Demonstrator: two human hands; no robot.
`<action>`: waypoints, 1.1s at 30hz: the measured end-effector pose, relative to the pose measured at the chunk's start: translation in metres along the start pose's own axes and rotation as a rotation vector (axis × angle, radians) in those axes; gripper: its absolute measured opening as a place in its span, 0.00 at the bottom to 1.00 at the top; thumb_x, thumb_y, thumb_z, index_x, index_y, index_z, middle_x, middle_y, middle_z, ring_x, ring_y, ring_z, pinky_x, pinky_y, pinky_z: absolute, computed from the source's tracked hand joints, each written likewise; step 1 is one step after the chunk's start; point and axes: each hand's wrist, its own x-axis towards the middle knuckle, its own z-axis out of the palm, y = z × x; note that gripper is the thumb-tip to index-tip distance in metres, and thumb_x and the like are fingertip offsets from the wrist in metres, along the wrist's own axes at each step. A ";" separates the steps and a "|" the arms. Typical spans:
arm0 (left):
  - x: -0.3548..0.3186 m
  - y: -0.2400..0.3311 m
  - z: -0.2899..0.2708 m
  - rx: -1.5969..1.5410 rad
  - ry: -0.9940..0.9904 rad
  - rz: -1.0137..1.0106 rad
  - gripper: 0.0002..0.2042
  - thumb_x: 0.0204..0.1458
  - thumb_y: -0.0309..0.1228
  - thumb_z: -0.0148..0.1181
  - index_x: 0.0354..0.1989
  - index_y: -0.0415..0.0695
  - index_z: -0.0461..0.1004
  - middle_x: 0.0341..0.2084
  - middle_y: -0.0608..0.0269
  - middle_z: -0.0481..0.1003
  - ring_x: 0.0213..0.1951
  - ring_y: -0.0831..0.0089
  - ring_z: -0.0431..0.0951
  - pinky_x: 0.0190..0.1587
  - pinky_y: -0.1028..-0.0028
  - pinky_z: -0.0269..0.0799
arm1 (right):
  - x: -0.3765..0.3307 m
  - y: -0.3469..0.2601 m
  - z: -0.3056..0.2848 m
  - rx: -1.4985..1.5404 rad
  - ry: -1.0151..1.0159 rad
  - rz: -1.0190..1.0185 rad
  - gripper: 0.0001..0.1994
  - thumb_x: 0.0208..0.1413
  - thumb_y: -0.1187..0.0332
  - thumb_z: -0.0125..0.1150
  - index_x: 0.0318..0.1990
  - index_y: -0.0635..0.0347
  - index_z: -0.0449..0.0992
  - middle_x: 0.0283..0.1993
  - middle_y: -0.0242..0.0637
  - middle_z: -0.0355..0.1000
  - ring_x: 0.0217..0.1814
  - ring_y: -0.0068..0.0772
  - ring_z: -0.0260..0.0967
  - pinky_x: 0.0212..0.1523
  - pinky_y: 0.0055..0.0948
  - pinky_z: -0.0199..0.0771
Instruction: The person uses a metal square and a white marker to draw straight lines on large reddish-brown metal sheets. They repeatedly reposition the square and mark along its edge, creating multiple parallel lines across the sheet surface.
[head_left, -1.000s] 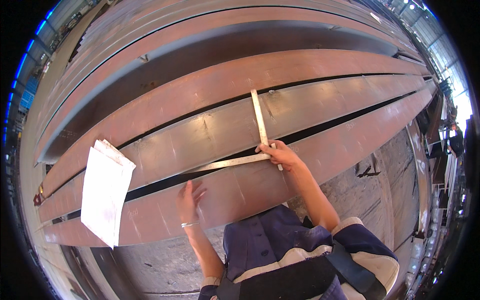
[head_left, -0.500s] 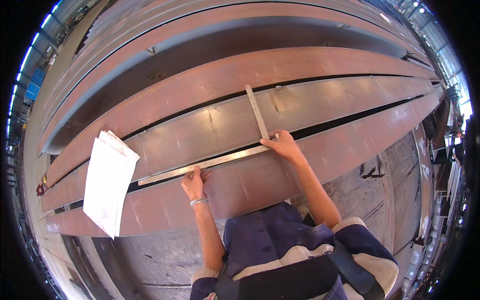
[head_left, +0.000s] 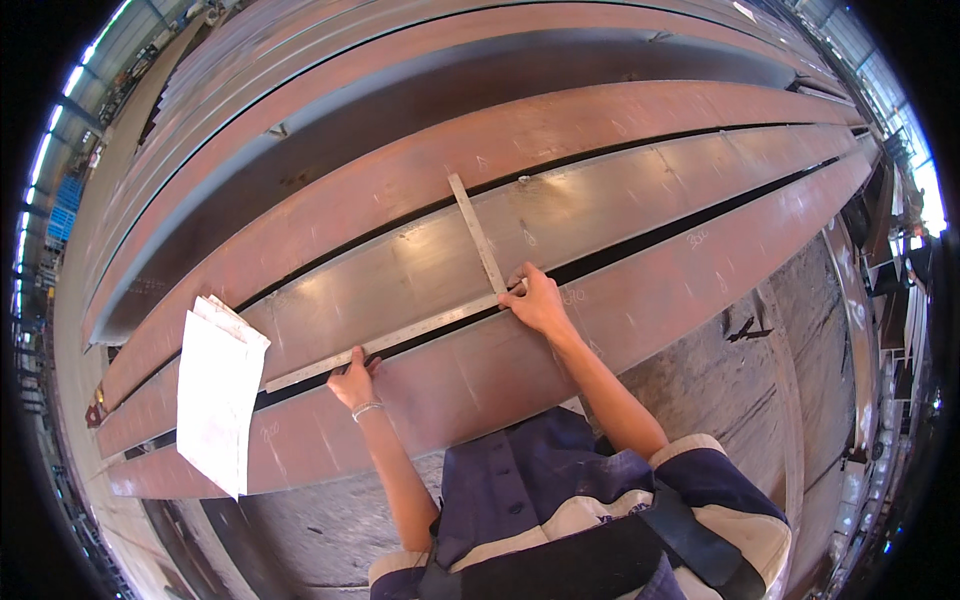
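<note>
A metal L-shaped square (head_left: 425, 325) lies on the middle steel beam (head_left: 370, 262). Its long arm runs along that beam's near edge, beside a dark gap, while its short arm points away across the surface, its tip reaching the far gap. My left hand (head_left: 352, 382), with a bracelet on the wrist, pinches the long arm from the near side, thumb and fingers closed at its edge. At the corner where both arms meet, my right hand (head_left: 536, 302) has its fingers closed on the square. Whether it also holds something small is hidden.
White paper sheets (head_left: 218, 400) lie across the beams at the left. The nearest reddish beam (head_left: 470, 372) bears chalk marks. More long beams (head_left: 420, 120) stretch out at the back. A small dark metal piece (head_left: 748, 330) sits on the grey surface at the right.
Both hands have shifted the square to the left and onto the middle beam; its long arm, which lay over the gap, now follows that beam's near edge. The view has turned slightly.
</note>
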 end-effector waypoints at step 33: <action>-0.010 0.008 -0.011 0.339 0.249 0.079 0.54 0.37 0.31 0.81 0.64 0.22 0.43 0.30 0.44 0.82 0.22 0.64 0.84 0.24 0.72 0.81 | -0.015 0.003 -0.003 0.086 0.088 -0.092 0.10 0.49 0.71 0.71 0.34 0.65 0.75 0.29 0.44 0.81 0.35 0.35 0.82 0.39 0.30 0.77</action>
